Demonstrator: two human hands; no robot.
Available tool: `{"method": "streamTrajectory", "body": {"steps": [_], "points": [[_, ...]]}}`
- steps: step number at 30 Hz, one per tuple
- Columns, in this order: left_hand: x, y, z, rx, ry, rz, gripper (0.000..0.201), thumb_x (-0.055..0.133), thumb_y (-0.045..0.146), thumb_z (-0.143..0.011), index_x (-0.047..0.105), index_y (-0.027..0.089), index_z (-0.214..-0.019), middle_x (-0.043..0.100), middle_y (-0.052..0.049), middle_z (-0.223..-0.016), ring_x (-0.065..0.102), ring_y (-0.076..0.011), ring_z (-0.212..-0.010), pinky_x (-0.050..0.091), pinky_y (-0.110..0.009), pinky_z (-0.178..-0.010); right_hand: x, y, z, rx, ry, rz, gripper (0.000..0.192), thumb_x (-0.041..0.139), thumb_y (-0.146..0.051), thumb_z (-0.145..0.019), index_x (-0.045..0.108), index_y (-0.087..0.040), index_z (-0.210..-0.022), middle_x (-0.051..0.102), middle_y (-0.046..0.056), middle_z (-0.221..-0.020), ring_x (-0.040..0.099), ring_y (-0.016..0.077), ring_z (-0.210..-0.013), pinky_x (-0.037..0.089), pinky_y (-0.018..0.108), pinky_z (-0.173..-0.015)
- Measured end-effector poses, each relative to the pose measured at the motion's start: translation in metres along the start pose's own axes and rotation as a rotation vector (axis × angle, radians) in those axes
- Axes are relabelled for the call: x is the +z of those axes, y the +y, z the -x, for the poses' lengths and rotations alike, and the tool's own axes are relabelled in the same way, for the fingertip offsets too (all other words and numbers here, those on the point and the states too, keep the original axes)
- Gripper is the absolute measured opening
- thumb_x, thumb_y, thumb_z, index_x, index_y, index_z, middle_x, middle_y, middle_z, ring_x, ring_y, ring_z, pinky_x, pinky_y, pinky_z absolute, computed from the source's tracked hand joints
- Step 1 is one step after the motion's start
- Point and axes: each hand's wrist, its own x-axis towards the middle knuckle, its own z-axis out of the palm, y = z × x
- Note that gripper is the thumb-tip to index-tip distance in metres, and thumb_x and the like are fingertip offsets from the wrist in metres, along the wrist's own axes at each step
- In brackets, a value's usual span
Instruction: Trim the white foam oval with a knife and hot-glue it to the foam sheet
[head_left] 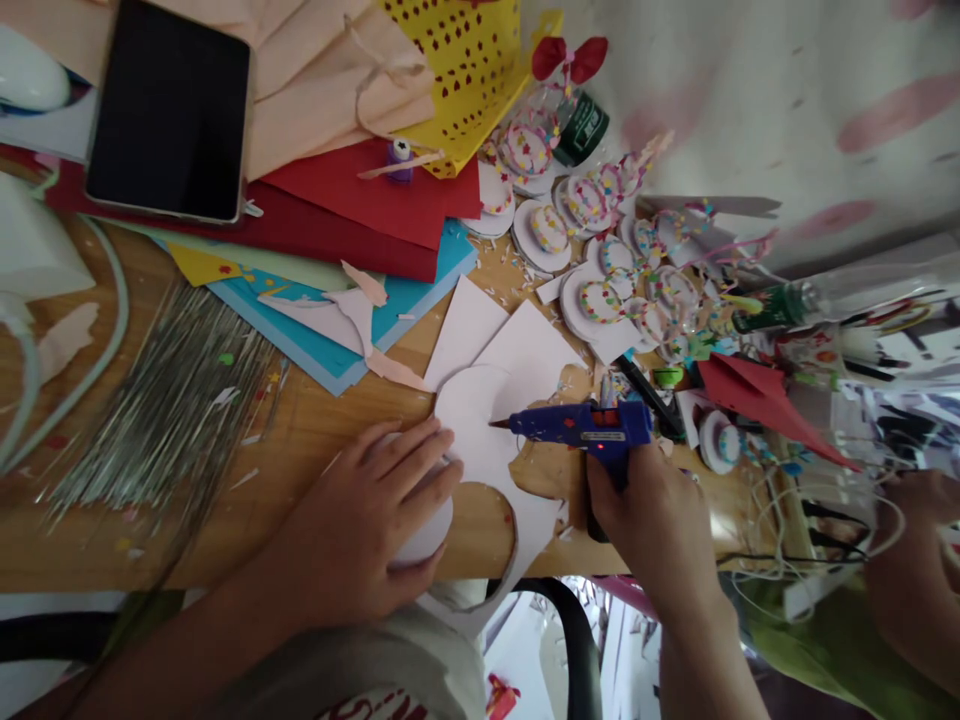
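Observation:
My right hand [664, 520] is wrapped round the handle of a blue hot glue gun [577, 424], whose small red light is lit. Its nozzle points left, over a white paper piece [469, 415] with a rounded edge. Across a white disc [431, 530] lies my left hand [379, 510], fingers stretched out flat and partly covering it. A curved white paper offcut [536, 525] runs from the table toward my lap. Whether the nozzle tip touches the paper, I cannot tell.
Thin metallic wires [172, 410] lie at left, below a tablet [172, 110]. Red paper [360, 210], blue sheets [420, 290] and a yellow basket [465, 70] fill the back. Several small decorated paper hats [547, 230] crowd the right. Another person's hand [922, 500] is at far right.

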Motion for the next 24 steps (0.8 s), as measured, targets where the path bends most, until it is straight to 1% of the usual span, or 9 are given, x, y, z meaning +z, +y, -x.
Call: {"method": "streamTrajectory", "body": {"steps": [3, 8, 12, 14, 18, 22, 24], "points": [[0.0003, -0.0001, -0.0002, -0.002, -0.010, 0.002, 0.052, 0.056, 0.036, -0.084, 0.053, 0.017, -0.133, 0.046, -0.010, -0.147, 0.036, -0.0289, -0.138, 0.025, -0.045, -0.112, 0.0010, -0.0008, -0.0001, 0.000, 0.030, -0.003, 0.021, 0.044, -0.033, -0.087, 0.055, -0.018, -0.097, 0.054, 0.003, -0.062, 0.051, 0.0190, -0.051, 0.026, 0.027, -0.046], [0.0005, -0.0003, -0.0017, 0.001, -0.008, 0.008, 0.053, 0.057, 0.038, -0.085, 0.052, 0.017, -0.134, 0.046, -0.010, -0.148, 0.035, -0.0283, -0.139, 0.023, -0.045, -0.113, 0.0026, -0.0001, 0.0009, -0.033, 0.020, 0.007, 0.023, 0.044, -0.032, -0.087, 0.055, -0.019, -0.101, 0.056, 0.003, -0.063, 0.052, 0.0193, -0.052, 0.026, 0.026, -0.046], [-0.0007, -0.0006, -0.0024, 0.005, -0.017, 0.000, 0.053, 0.057, 0.039, -0.084, 0.053, 0.017, -0.133, 0.047, -0.011, -0.147, 0.037, -0.0286, -0.138, 0.025, -0.044, -0.112, 0.0043, -0.0040, -0.0015, 0.004, 0.083, 0.051, 0.024, 0.044, -0.029, -0.087, 0.055, -0.016, -0.104, 0.059, 0.006, -0.067, 0.055, 0.0203, -0.055, 0.024, 0.027, -0.046], [-0.0012, -0.0008, -0.0022, 0.004, -0.022, 0.000, 0.053, 0.057, 0.039, -0.084, 0.053, 0.017, -0.133, 0.046, -0.011, -0.148, 0.037, -0.0289, -0.138, 0.025, -0.045, -0.112, 0.0056, -0.0069, -0.0023, -0.027, 0.095, 0.027, 0.023, 0.044, -0.029, -0.088, 0.055, -0.015, -0.104, 0.059, 0.005, -0.065, 0.055, 0.0203, -0.054, 0.025, 0.027, -0.046], [-0.0012, -0.0011, -0.0011, 0.007, -0.014, 0.000, 0.054, 0.057, 0.038, -0.085, 0.053, 0.017, -0.134, 0.046, -0.010, -0.148, 0.036, -0.0282, -0.139, 0.024, -0.045, -0.112, 0.0053, -0.0054, -0.0003, -0.106, 0.067, 0.003, 0.022, 0.045, -0.030, -0.089, 0.054, -0.017, -0.104, 0.058, 0.003, -0.062, 0.055, 0.0196, -0.052, 0.028, 0.027, -0.046], [-0.0007, -0.0009, -0.0003, 0.012, -0.008, -0.010, 0.053, 0.056, 0.039, -0.084, 0.054, 0.017, -0.132, 0.047, -0.010, -0.147, 0.036, -0.0273, -0.139, 0.024, -0.044, -0.112, 0.0035, -0.0016, -0.0003, -0.053, 0.092, 0.048, 0.021, 0.043, -0.029, -0.088, 0.055, -0.016, -0.101, 0.057, 0.004, -0.062, 0.054, 0.0195, -0.051, 0.026, 0.027, -0.045], [-0.0005, -0.0008, -0.0003, 0.008, -0.008, -0.015, 0.052, 0.056, 0.038, -0.084, 0.054, 0.017, -0.132, 0.047, -0.010, -0.147, 0.036, -0.0274, -0.139, 0.024, -0.044, -0.112, 0.0039, -0.0023, -0.0008, -0.062, 0.121, 0.041, 0.022, 0.044, -0.029, -0.088, 0.055, -0.016, -0.102, 0.057, 0.004, -0.062, 0.054, 0.0199, -0.051, 0.026, 0.027, -0.045]]}}
